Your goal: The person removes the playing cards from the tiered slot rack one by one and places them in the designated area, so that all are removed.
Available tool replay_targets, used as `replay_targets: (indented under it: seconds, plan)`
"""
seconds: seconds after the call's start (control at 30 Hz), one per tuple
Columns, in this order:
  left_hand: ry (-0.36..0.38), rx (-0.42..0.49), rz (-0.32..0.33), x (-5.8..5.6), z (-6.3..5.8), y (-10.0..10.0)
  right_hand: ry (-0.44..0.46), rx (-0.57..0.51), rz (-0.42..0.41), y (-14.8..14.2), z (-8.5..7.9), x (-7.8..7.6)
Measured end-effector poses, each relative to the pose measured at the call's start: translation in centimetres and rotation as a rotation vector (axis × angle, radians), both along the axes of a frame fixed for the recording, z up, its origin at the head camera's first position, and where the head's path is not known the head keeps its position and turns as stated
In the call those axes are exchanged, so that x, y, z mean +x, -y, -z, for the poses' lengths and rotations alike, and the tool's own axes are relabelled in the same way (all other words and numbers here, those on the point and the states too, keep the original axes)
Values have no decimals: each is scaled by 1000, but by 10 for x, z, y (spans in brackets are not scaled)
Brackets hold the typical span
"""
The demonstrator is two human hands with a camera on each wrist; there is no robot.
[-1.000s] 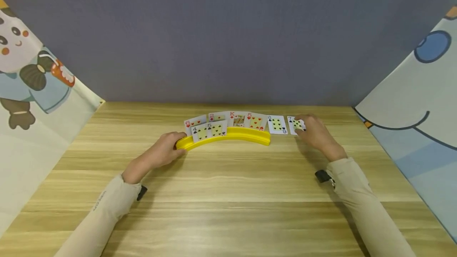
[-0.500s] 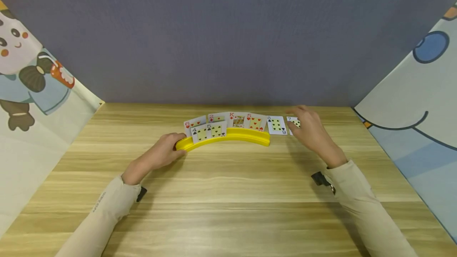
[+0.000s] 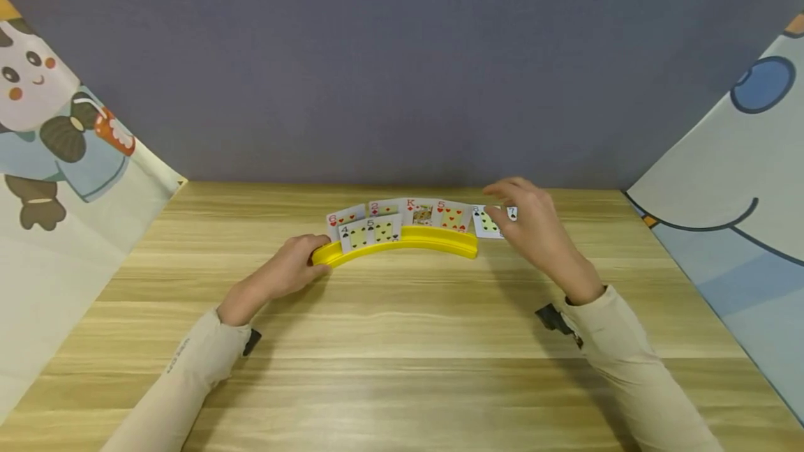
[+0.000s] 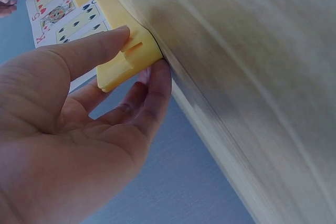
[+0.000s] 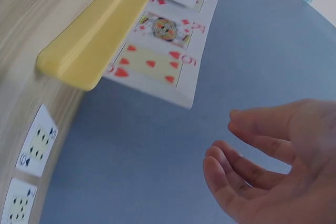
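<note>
A curved yellow card holder [image 3: 433,236] stands on the table, its left end pinched between the thumb and fingers of my left hand [image 3: 290,267]. In its back row stand a six of hearts, a two of diamonds, a king of diamonds [image 5: 165,29] and a five of hearts [image 5: 149,65]. A four of spades [image 3: 354,235] and a five of spades [image 3: 384,230] overlap in the front row. My right hand [image 3: 534,232] hovers with nothing in it, fingers parted and bent loosely. Beneath it lie a six of spades [image 5: 37,142] and a seven of spades [image 5: 20,203], partly hidden in the head view.
The wooden table [image 3: 402,340] ends against a dark grey wall panel [image 3: 402,68] close behind the cards. Printed cartoon panels rise at the left [image 3: 63,117] and right [image 3: 735,159]. Dark wrist devices hang under both sleeves.
My right hand has lifted off the seven of spades and moved left, over the right end of the card row. My left hand keeps its grip on the holder.
</note>
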State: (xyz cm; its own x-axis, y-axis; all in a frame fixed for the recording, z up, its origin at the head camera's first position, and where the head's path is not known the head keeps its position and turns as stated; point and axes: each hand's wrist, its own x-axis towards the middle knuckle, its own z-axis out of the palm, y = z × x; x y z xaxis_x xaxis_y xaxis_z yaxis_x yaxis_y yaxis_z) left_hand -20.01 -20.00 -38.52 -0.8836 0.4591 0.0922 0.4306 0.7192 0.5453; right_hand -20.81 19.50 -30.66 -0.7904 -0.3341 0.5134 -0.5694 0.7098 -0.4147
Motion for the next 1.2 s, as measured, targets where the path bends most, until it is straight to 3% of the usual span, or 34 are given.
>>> replay_targets:
  seconds: [0.2, 0.8, 1.2]
  plan:
    - [3, 2, 0, 1, 0, 1, -2, -16, -59, 20, -1, 0]
    - [-2, -2, 0, -1, 0, 0, 117, 43, -239, 94, 2, -12]
    - [29, 10, 2, -1, 2, -6, 154, 180, -223, 112, 32, -15]
